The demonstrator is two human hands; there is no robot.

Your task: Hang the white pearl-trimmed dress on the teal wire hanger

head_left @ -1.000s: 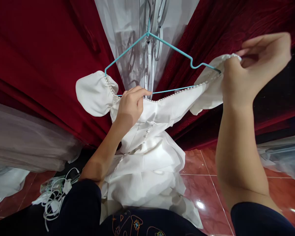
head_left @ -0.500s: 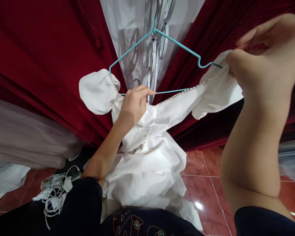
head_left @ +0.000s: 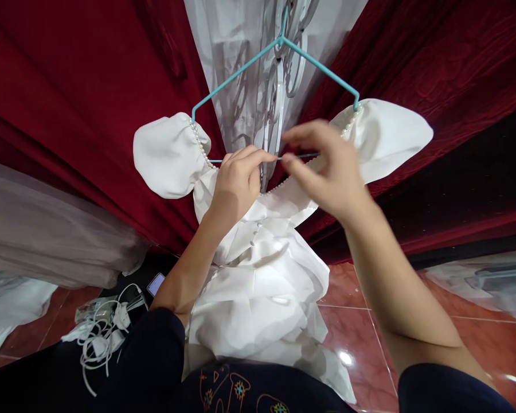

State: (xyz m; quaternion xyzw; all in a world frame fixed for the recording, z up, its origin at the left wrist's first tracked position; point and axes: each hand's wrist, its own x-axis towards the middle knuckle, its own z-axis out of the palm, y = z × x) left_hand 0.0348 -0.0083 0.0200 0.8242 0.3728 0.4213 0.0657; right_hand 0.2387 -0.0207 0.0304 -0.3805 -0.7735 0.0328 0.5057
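Observation:
A white dress with pearl trim along its neckline hangs on a light-blue hanger, a puffed sleeve at each end. My left hand is closed over the neckline at the hanger's lower bar, thumb hidden behind fingers and cloth. Slightly blurred, my right hand is in front of the right half of the neckline. Its thumb and forefinger are apart, close to the lower bar, with nothing seen between them. The right sleeve sits over the hanger's right end, pearls against the notch.
Red curtains hang on both sides, with a grey-white metal rack behind the hanger. At lower left lie a tangled white cable and a phone on a black surface. Sheer fabric lies over the red tiled floor.
The right strap and sleeve have gone over the hanger's right end. My right hand has let go of the sleeve and moved left and down to the neckline; my left hand stayed.

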